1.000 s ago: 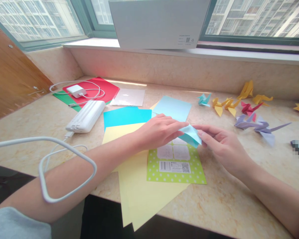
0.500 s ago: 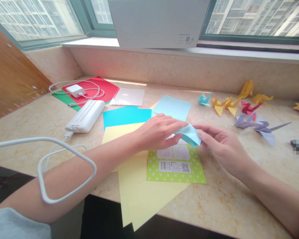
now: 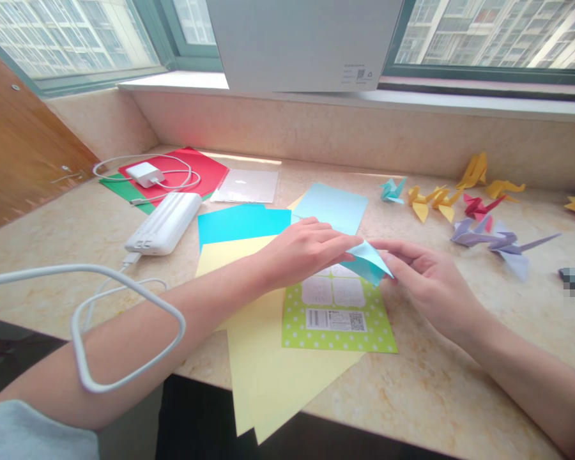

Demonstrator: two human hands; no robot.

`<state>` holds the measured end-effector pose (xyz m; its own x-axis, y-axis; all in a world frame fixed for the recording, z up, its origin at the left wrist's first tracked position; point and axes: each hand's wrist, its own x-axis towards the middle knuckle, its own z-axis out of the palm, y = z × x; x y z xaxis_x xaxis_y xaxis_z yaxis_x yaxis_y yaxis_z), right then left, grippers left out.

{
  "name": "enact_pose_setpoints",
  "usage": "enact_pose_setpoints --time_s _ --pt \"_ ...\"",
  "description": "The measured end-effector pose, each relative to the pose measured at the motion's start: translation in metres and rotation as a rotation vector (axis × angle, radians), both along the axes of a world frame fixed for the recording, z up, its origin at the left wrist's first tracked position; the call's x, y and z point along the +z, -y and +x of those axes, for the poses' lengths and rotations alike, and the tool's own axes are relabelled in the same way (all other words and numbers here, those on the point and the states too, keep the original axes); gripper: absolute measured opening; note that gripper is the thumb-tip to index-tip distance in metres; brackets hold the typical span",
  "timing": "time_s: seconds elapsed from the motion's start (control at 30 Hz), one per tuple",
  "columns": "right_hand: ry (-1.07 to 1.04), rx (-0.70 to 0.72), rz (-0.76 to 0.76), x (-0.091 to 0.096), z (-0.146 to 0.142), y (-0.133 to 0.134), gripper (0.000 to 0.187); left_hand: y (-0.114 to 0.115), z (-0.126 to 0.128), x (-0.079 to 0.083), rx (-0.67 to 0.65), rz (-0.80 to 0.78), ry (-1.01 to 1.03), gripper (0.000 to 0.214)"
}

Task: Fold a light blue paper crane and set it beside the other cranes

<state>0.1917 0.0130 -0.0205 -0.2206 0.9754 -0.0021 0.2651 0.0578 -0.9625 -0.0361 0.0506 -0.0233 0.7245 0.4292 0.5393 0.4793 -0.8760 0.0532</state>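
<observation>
A small folded piece of light blue origami paper (image 3: 370, 260) is between my two hands, above a green dotted paper packet (image 3: 340, 329). My left hand (image 3: 311, 252) pinches its left end, the fingers stretched over its top edge and the thumb tucked beneath. At the paper's right side my right hand (image 3: 424, 278) grips it between thumb and fingers. One pointed flap sticks out toward the right thumb. Part of the paper is hidden behind the left fingers. Pale yellow sheets (image 3: 287, 377) lie under the packet, and a flat light blue sheet (image 3: 333, 207) rests just behind my hands.
Several folded paper cranes, among them a purple crane (image 3: 508, 246) and a teal crane (image 3: 393, 190), stand at the right. On the left are a white power bank (image 3: 165, 223), a charger (image 3: 145, 174) on red paper (image 3: 206, 169), and a looping white cable (image 3: 79, 338).
The folded paper's right flap now opens out further into a point. My left fingers and thumb have closed nearer together on the paper. The right hand is almost where it was.
</observation>
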Motion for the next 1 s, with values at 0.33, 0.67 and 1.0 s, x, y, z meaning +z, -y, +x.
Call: enact_pose_setpoints --time_s 0.33,0.67,1.0 --pt "0.070 0.057 0.080 -0.0055 0.0017 0.0021 0.030 0.0016 -0.0007 -0.0043 0.036 0.029 0.000 0.026" --pt "0.167 0.050 0.121 -0.0101 0.0031 0.0038 0.031 0.0010 -0.0004 -0.0078 0.052 0.017 -0.048 0.028" --pt "0.183 0.041 0.148 -0.0082 0.0016 0.0056 0.028 0.0008 -0.0001 -0.0076 0.033 -0.028 -0.009 0.029"
